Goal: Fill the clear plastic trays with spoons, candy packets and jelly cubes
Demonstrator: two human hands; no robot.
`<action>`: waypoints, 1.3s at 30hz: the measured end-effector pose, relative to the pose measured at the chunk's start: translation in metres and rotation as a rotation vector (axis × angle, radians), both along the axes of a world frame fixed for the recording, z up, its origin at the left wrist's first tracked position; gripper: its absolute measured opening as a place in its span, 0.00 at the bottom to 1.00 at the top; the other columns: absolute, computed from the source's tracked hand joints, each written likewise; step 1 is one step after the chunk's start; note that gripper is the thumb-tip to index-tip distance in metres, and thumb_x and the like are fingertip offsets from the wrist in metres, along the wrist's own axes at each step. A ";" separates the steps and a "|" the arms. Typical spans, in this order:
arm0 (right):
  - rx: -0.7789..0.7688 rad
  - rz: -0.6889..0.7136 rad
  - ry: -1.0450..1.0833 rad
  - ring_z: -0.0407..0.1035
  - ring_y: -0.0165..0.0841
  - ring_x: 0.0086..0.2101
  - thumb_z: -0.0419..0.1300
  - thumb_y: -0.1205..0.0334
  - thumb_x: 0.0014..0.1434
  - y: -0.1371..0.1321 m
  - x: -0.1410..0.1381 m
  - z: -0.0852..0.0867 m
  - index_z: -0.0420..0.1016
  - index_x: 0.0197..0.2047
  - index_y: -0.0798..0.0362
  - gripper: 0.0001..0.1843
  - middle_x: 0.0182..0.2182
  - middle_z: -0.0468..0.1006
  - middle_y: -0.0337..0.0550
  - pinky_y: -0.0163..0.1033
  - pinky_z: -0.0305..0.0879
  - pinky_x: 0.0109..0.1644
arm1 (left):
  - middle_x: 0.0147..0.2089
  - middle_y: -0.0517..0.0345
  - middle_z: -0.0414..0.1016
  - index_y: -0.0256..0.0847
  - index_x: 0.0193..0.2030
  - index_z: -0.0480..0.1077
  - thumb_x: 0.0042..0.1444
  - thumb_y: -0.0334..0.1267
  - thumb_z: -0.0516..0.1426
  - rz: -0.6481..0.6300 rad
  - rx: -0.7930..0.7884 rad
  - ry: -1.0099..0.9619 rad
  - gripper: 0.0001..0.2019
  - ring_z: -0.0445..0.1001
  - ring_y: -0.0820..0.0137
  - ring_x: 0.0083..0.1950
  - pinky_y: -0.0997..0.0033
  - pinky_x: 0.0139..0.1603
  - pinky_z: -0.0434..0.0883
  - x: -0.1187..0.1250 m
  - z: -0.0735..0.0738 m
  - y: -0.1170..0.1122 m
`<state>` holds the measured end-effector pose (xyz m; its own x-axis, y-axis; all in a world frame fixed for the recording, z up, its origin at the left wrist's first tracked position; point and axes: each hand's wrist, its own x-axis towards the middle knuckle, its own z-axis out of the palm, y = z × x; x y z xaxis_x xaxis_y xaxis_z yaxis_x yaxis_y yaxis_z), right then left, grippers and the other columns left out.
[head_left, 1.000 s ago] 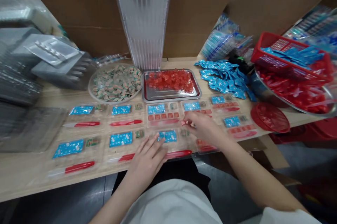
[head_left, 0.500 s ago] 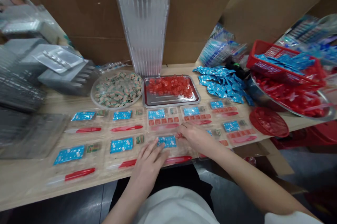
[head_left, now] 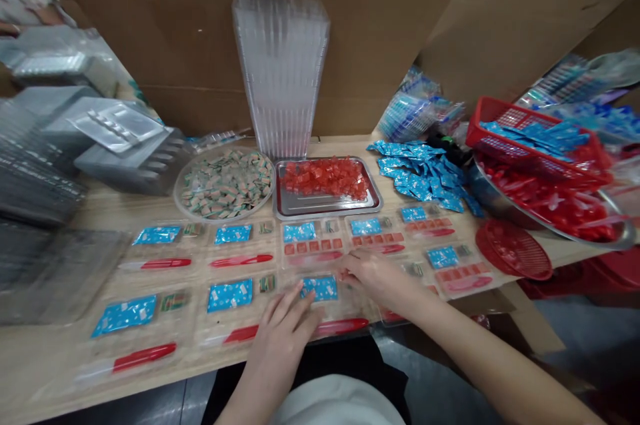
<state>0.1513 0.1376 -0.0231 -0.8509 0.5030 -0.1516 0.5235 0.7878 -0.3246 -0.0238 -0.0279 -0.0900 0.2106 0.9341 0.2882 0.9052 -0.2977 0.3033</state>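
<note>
My left hand [head_left: 287, 322] lies with fingers spread on the near edge of a clear plastic tray, its fingertips at a blue printed packet [head_left: 320, 288]. A red pen-shaped piece [head_left: 343, 327] lies in that tray, just right of this hand. Fingertips closed together, my right hand [head_left: 377, 275] works at the tray's upper right, beside the same packet. A bit of red shows at its fingertips, too small and blurred to name. Around both hands stand similar trays with blue packets [head_left: 230, 295], small striped pieces [head_left: 267, 283] and red pieces; some hold rows of red squares [head_left: 313, 246].
Behind the trays are a round dish [head_left: 177, 193] of striped pieces, a metal tray [head_left: 327, 210] of red cubes and a tall stack of clear trays [head_left: 283, 72]. Blue packets [head_left: 425, 172], a red basket [head_left: 475, 118] and a metal bowl [head_left: 493, 195] stand right; grey trays [head_left: 133, 158] left.
The whole scene sits slightly lower in view as the head camera tilts. Both hands stay at the same tray, with the right fingertips still closed beside the blue packet.
</note>
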 end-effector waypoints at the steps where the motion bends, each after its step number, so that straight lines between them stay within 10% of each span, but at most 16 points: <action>1: 0.003 -0.008 0.004 0.71 0.35 0.38 0.54 0.66 0.61 0.000 0.000 -0.001 0.74 0.39 0.56 0.08 0.34 0.76 0.48 0.39 0.65 0.44 | 0.59 0.59 0.69 0.49 0.52 0.70 0.59 0.28 0.48 0.005 0.005 -0.008 0.18 0.57 0.60 0.65 0.55 0.57 0.63 0.000 -0.001 0.000; 13: -0.053 -0.111 -0.060 0.71 0.36 0.37 0.58 0.66 0.57 -0.005 0.005 -0.001 0.74 0.36 0.56 0.05 0.34 0.76 0.48 0.38 0.64 0.42 | 0.56 0.56 0.71 0.47 0.50 0.71 0.61 0.30 0.47 0.035 0.001 -0.118 0.16 0.57 0.61 0.65 0.55 0.58 0.60 0.007 0.000 0.000; 17: -0.130 -0.145 -0.011 0.71 0.33 0.34 0.57 0.63 0.57 0.034 0.006 0.007 0.75 0.38 0.53 0.07 0.33 0.78 0.44 0.34 0.63 0.37 | 0.57 0.57 0.70 0.48 0.48 0.72 0.60 0.31 0.50 0.051 -0.030 -0.140 0.14 0.59 0.60 0.63 0.54 0.58 0.59 0.007 0.017 0.001; 25: 0.187 -0.621 0.137 0.68 0.39 0.39 0.51 0.69 0.57 0.180 -0.055 -0.005 0.72 0.40 0.60 0.11 0.38 0.75 0.55 0.39 0.61 0.43 | 0.60 0.49 0.65 0.40 0.52 0.69 0.60 0.31 0.47 0.120 -0.225 0.001 0.16 0.63 0.64 0.60 0.62 0.59 0.60 -0.039 0.055 0.142; 29: 0.211 -0.576 0.168 0.67 0.39 0.43 0.52 0.72 0.55 0.170 -0.068 -0.021 0.71 0.43 0.58 0.13 0.44 0.71 0.55 0.40 0.61 0.48 | 0.45 0.46 0.76 0.37 0.44 0.72 0.59 0.30 0.47 0.156 -0.334 0.045 0.14 0.75 0.64 0.45 0.66 0.46 0.69 -0.050 0.042 0.196; 39: 0.086 -0.266 0.281 0.67 0.34 0.41 0.55 0.69 0.55 0.144 -0.041 -0.027 0.72 0.43 0.53 0.12 0.39 0.70 0.45 0.37 0.62 0.47 | 0.46 0.48 0.77 0.40 0.46 0.72 0.60 0.31 0.46 0.172 -0.414 0.040 0.15 0.74 0.64 0.47 0.68 0.48 0.67 -0.052 0.028 0.196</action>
